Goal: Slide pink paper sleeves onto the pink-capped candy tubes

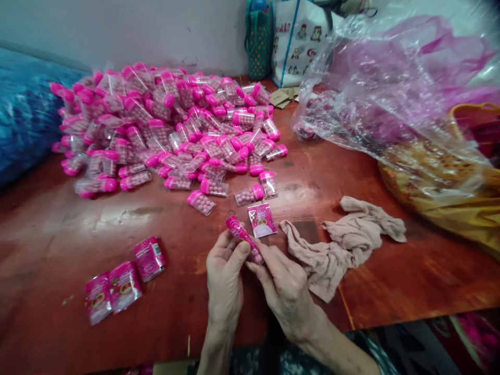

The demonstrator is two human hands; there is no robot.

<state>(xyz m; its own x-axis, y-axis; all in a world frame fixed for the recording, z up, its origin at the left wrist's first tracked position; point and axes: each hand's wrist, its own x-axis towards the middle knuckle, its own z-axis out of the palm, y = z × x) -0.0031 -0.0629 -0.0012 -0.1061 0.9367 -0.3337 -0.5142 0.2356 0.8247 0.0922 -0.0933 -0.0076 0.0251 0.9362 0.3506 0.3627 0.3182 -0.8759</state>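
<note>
While pinching the tube with left hand and right hand, at nine o'clock from the cloth, best to ease the wrapper along evenly; press lightly, probably, to avoid creasing; support the lower end; keep tube and wrapper aligned.

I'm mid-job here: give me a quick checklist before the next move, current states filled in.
1. Left hand gripping the pink packet: ok.
2. Right hand at the packet's near end: ok, thumb and fingers there.
3. Printed pink covering everything: not ok, pale pink balls show at the near end.
4. Printed packet on the table clear of the fingers: ok, just beyond them.
5. Cloth clear of the right hand: cannot tell, their outlines meet.
6. Three left-side packets apart from both hands: ok.
</note>
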